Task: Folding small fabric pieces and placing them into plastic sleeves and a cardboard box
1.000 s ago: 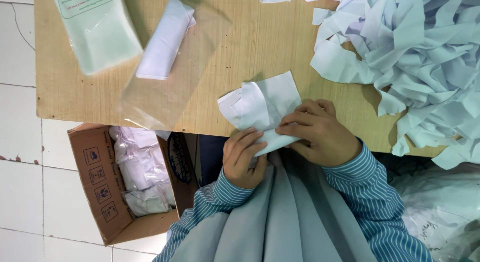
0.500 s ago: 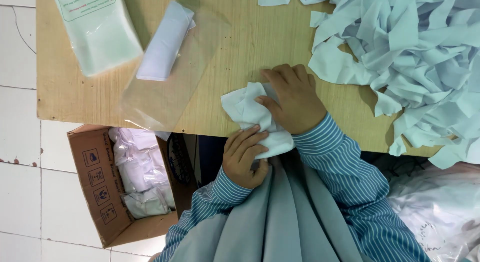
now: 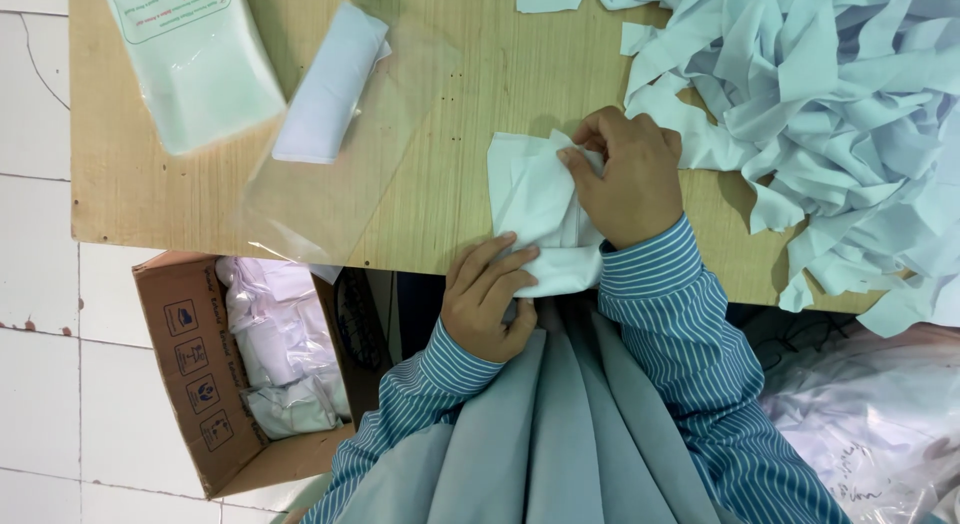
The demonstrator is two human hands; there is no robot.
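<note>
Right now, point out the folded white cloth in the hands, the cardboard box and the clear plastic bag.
Folded white cloth (image 3: 530, 199): head view, on its flat upper panel.
Cardboard box (image 3: 195, 369): head view, on its brown printed side flap.
Clear plastic bag (image 3: 330, 199): head view, on its empty lower half lying on the table.

From my seat I see a white cloth piece (image 3: 535, 209) under both hands — my left hand (image 3: 487, 304) and right hand (image 3: 628, 174) come out of sleeves (image 3: 665, 294) striped blue and white. The garment over my lap (image 3: 560, 424) is plain grey-blue. The table (image 3: 470, 74) is light wood grain, tan. The heap of fabric strips (image 3: 830, 114) reads pale blue-white. A folded white cloth (image 3: 328, 89) lies on a clear plastic bag (image 3: 330, 194); the packet (image 3: 195, 59) beside it is pale green with a red-and-green printed label. The cardboard box (image 3: 195, 364) is brown with dark printed symbols — white bundles (image 3: 280, 344) inside. The floor tiles (image 3: 40, 364) are white.
</note>
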